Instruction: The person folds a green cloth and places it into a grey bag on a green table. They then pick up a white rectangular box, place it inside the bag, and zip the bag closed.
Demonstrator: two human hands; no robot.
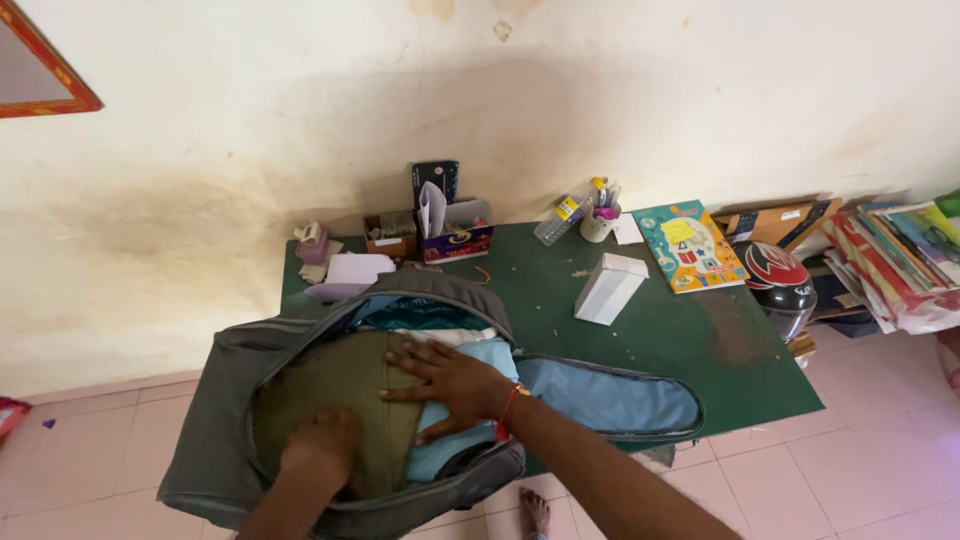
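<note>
Olive cloth [345, 385] in the grey bag [215, 440]: right hand [450, 385] flat, left hand [320, 450] curled, pressing.

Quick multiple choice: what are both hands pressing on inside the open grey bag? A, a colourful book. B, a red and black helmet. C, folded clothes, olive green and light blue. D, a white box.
C: the left hand and right hand lie flat on the folded clothes, olive and light blue, inside the open grey bag.
</note>
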